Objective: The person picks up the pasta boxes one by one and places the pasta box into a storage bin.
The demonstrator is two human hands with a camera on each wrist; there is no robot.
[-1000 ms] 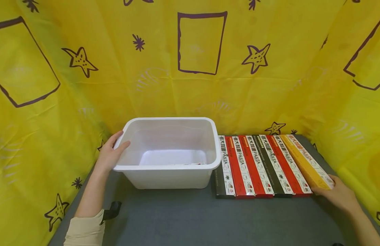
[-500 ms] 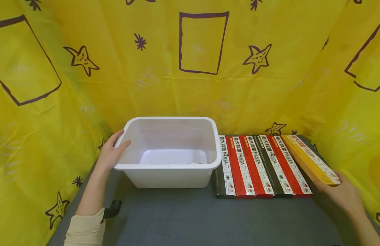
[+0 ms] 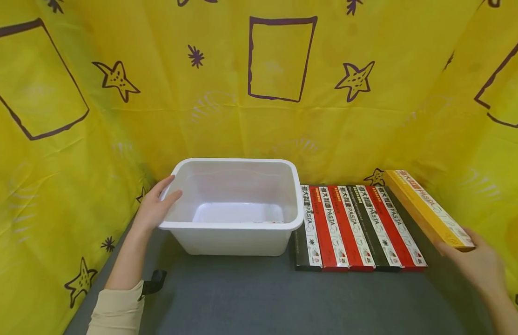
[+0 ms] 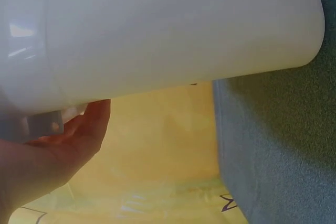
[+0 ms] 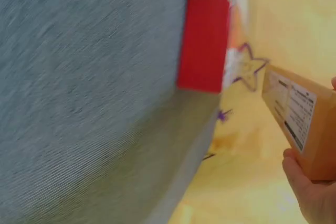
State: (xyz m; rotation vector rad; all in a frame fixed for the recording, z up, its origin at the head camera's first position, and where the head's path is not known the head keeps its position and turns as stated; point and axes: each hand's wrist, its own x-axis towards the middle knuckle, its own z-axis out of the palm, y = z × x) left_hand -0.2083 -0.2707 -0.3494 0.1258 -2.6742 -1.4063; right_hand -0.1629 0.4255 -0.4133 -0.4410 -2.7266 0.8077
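My left hand (image 3: 153,208) grips the left rim of a white plastic tub (image 3: 231,239), fingers outside and thumb over the edge. In the left wrist view, that hand (image 4: 68,148) curls up under the rim beside the tub's wall (image 4: 173,30). My right hand (image 3: 478,260) holds a yellow pasta box (image 3: 426,209) by its near end, raised off the table. The right wrist view shows the thumb against the box (image 5: 315,124), which has a white label on its side. Through the tub's opening, a bit of printed packaging (image 3: 269,222) peeks above the front rim.
Several black and red pasta boxes (image 3: 353,228) lie side by side on the grey table (image 3: 250,298), close to the tub's right side. A yellow patterned cloth (image 3: 217,125) hangs around the back and sides. A black strap (image 3: 153,282) is at the left wrist.
The yellow pasta box has risen off the table and shifted right, away from the red box beside it, in my right hand. My left hand stays on the tub's rim.
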